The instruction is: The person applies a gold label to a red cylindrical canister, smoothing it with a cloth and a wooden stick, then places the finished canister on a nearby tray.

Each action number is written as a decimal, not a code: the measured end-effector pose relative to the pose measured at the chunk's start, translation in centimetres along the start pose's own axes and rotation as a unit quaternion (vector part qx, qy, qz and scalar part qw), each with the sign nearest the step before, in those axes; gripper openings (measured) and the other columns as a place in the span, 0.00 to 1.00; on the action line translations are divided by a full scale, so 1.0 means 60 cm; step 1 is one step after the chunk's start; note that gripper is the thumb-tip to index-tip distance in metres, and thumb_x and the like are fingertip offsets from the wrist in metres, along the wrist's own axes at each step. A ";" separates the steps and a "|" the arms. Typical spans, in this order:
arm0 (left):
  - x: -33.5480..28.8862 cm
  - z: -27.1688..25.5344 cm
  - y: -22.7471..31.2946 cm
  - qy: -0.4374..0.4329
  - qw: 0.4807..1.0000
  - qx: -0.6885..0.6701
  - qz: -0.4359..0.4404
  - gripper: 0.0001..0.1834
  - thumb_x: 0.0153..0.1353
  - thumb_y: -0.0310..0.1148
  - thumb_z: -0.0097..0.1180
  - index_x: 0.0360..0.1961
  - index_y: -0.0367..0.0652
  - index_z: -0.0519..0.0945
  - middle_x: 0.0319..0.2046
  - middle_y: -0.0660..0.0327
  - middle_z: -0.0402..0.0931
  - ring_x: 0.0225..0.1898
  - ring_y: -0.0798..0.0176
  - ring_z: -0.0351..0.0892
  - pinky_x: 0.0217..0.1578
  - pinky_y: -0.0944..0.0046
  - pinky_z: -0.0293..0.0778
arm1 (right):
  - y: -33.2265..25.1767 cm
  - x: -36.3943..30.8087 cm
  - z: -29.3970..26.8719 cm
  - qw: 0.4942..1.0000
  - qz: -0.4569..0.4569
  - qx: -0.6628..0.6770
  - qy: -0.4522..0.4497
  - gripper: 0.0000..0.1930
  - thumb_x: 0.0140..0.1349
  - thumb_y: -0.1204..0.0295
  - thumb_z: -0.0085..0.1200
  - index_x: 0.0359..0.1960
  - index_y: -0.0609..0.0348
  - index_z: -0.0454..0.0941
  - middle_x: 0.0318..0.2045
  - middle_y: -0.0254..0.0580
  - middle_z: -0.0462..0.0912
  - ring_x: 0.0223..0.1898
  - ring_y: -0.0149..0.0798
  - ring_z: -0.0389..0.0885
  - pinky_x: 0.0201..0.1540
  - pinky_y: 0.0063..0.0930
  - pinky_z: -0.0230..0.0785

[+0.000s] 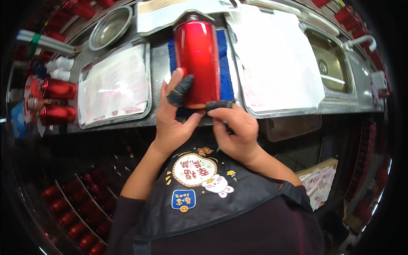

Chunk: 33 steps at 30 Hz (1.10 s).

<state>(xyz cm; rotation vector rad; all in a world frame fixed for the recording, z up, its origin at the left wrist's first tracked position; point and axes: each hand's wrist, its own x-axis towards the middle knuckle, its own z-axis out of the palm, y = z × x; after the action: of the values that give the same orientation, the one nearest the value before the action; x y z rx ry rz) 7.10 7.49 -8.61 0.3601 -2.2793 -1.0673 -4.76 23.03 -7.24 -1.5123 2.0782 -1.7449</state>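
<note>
A glossy red metal flask [196,59] with a narrow silver neck lies on a blue cloth [226,68], its neck pointing away from me. My left hand [175,121] grips the flask's near left side, with the thumb by the base edge. A black finger cover [180,90] sits on one of its fingers, against the red wall. At the right of the base is my right hand [238,129], its fingers curled in. Its index finger wears a black cover [219,104] too and touches the base rim. Whatever its thumb and fingertips may pinch is hidden.
Paper-covered trays flank the flask: a smaller one [114,80] on the left, a larger one [278,63] on the right. Beyond stand a metal bowl [111,32] and a sink [329,59]. Red flasks [59,102] stand far left; more fill racks [78,212] below the counter.
</note>
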 end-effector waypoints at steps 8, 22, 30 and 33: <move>0.031 -0.001 0.012 0.015 0.990 0.114 0.080 0.35 0.46 0.28 0.72 0.61 0.48 0.81 0.70 0.54 0.69 0.74 0.51 0.62 0.74 0.39 0.45 | -0.002 -0.018 0.001 0.994 0.109 -0.002 0.030 0.10 0.60 0.85 0.60 0.42 0.61 0.84 0.28 0.30 0.75 0.22 0.20 0.64 0.25 0.17 0.56; 0.028 -0.003 -0.002 0.017 0.991 0.102 0.084 0.36 0.51 0.30 0.66 0.66 0.44 0.75 0.72 0.53 0.66 0.75 0.50 0.60 0.73 0.38 0.48 | -0.033 0.050 0.017 0.980 -0.068 -0.075 -0.169 0.14 0.50 0.85 0.60 0.39 0.59 0.82 0.30 0.45 0.82 0.26 0.47 0.81 0.28 0.35 0.72; -0.010 -0.114 -0.033 0.084 0.987 0.059 -0.122 0.42 0.51 0.29 0.76 0.68 0.35 0.70 0.63 0.50 0.76 0.64 0.55 0.75 0.66 0.60 0.67 | 0.011 0.000 -0.070 0.980 0.196 0.027 0.021 0.08 0.64 0.81 0.59 0.43 0.63 0.83 0.26 0.26 0.75 0.21 0.17 0.63 0.24 0.16 0.52; -0.002 -0.109 -0.028 0.090 0.987 0.012 -0.133 0.41 0.53 0.23 0.73 0.68 0.35 0.70 0.64 0.52 0.77 0.64 0.59 0.75 0.66 0.61 0.66 | 0.043 -0.006 -0.102 0.972 0.232 0.018 0.033 0.06 0.67 0.80 0.58 0.44 0.63 0.82 0.29 0.22 0.77 0.23 0.13 0.61 0.25 0.13 0.50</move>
<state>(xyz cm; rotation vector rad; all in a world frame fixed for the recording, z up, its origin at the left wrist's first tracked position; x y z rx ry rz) 11.21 2.49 -6.65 0.7564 -2.1254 -1.0874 -9.68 27.47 -7.15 -0.8669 2.1834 -1.6523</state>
